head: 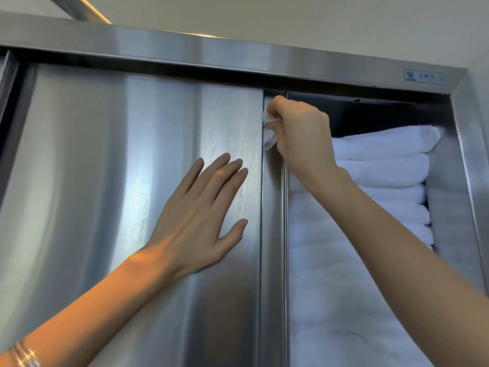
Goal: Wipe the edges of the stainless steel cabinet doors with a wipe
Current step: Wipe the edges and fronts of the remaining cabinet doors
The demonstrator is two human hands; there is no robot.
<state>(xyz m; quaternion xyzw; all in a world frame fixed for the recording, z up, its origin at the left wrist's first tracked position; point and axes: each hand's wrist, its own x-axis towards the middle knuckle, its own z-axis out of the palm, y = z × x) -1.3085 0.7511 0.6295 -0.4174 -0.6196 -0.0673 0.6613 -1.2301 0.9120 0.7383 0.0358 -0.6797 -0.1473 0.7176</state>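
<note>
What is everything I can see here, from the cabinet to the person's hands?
cabinet door: one, brushed steel grey, left half of the view
door edge: one, steel grey, vertical strip at the middle
cabinet frame: one, steel grey, across the top and down the right
wipe: one, white, bunched against the top of the door edge
towels: a stack of several, white, folded inside the open right side
label: one, pale with blue print, upper right of the frame
metal bar: one, grey, by the ceiling at upper left
bracelet: one, silvery, left wrist
left hand: one, flat on the cabinet door, fingers straight
right hand: one, pinches the wipe
</note>
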